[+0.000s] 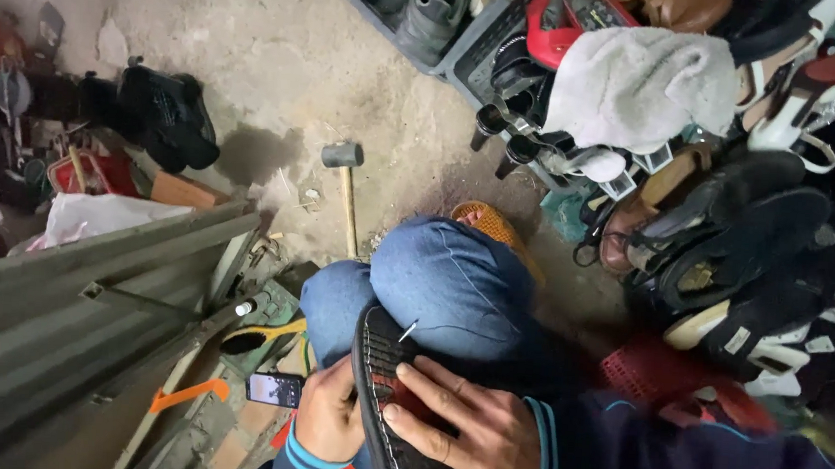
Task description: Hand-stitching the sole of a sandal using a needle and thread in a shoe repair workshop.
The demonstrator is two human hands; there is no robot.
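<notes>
1. I see a black shoe (pixel 390 397) lying sole-up across the person's lap, resting against the knees in blue jeans (pixel 443 289).
2. Its sole is dark with rows of ribbed tread running crosswise, and a patch of red shows through the tread near the middle. The rim of the sole curves round at the toe end, which points toward the knees.
3. A thin metal needle or awl (pixel 408 330) sticks out of the sole's edge near the toe, tilted up and to the right.
4. The right hand (pixel 469 426) lies flat on the sole, fingers spread apart and pressing down, thumb toward the toe.
5. The left hand (pixel 327 417) grips the shoe's left edge, fingers curled and closed round the rim; the fingertips are hidden under the shoe.
6. Both wrists wear dark blue sleeves with light blue stripes at the cuffs.
7. Just left of the left hand, a small phone (pixel 274 388) with a lit screen lies on the cluttered bench.
8. On the concrete floor beyond the knees lies a hammer (pixel 345 177) with a wooden handle, well apart from the hands.
9. To the right, a heap of shoes (pixel 727 234) fills crates, with a white cloth (pixel 639 84) draped on top.
</notes>
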